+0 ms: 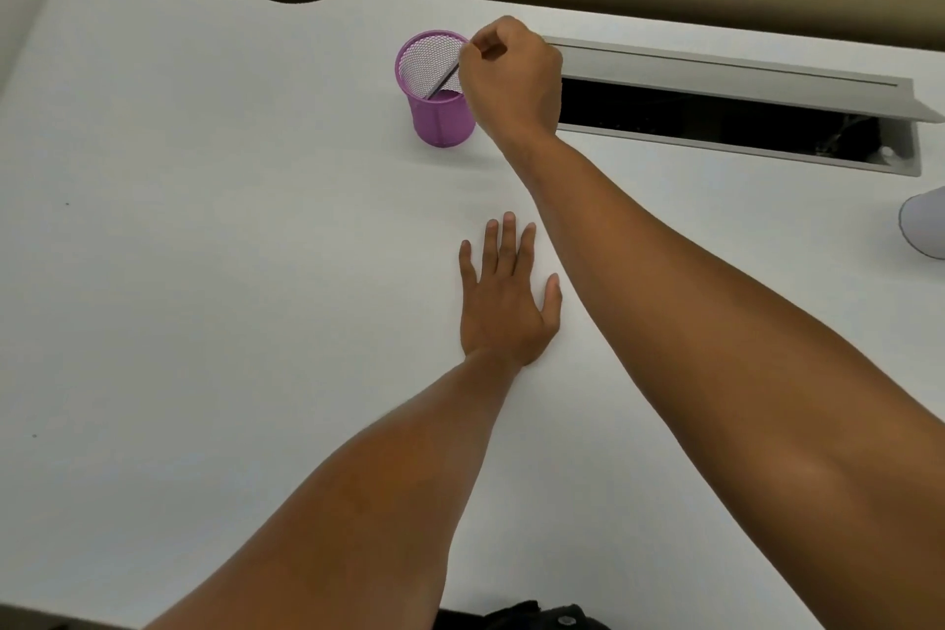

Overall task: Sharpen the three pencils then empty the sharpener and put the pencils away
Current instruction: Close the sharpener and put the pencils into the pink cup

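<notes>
Fingers of right hand pinch pencil over purple mesh cup; left hand flat, fingers spread, on desk.

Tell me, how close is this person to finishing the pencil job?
Near the end, it seems. The right hand is lowering pencils into the purple mesh cup; how many I cannot tell. The left hand rests flat on the white desk. No sharpener or loose pencils show, so only letting go looks left.
</notes>
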The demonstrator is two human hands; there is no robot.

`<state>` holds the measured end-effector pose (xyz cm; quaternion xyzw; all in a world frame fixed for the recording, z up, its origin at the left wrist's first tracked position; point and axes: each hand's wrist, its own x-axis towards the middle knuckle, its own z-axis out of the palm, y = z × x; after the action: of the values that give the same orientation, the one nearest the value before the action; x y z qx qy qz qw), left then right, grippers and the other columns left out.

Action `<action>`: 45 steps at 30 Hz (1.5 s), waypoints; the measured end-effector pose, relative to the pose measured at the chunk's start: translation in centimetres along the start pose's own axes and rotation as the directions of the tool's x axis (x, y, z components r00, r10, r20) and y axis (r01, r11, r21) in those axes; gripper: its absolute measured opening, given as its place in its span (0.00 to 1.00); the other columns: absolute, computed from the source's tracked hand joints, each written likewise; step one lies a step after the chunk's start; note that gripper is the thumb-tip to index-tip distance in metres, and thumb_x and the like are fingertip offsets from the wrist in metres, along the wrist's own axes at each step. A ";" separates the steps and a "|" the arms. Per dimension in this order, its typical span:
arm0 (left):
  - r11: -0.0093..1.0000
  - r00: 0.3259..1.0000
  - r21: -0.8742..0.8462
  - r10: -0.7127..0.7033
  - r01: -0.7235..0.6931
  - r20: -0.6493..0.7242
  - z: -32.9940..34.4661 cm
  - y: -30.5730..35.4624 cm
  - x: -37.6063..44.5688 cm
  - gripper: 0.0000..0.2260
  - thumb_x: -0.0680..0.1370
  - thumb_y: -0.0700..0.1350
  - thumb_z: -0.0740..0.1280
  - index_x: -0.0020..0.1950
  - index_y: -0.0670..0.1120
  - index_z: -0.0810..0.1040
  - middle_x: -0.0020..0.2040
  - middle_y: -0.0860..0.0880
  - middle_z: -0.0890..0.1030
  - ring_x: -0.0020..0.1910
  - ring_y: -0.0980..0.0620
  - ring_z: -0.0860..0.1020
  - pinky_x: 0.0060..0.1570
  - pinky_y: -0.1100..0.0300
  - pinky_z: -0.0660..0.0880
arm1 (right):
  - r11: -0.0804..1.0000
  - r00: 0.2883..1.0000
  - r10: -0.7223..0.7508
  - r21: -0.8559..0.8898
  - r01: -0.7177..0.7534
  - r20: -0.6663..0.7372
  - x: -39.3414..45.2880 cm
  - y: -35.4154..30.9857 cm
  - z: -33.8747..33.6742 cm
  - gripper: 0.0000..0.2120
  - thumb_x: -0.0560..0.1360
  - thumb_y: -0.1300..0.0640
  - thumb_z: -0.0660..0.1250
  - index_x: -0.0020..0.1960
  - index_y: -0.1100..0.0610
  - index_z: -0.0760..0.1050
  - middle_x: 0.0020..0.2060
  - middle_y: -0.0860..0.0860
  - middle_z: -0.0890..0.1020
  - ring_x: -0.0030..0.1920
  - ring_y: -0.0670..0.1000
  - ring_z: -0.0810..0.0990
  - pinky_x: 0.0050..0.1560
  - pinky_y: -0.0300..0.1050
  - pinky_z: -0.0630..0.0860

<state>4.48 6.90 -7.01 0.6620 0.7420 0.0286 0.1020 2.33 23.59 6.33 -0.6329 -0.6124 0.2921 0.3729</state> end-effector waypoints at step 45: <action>0.999 0.998 -0.036 -0.022 0.019 -0.065 -0.1 0.0 -0.3 0.30 0.80 0.60 0.45 0.80 0.50 0.50 0.80 0.49 0.48 0.79 0.50 0.45 0.75 0.44 0.43 | 0.645 0.824 0.523 -0.733 -0.217 0.217 -8.9 13.8 -14.8 0.11 0.69 0.61 0.64 0.51 0.56 0.79 0.46 0.51 0.80 0.43 0.55 0.78 0.39 0.43 0.71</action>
<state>4.55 6.64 -6.91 0.6512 0.7510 0.0621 0.0896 21.55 13.42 2.24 -0.7618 -0.5928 0.2448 -0.0917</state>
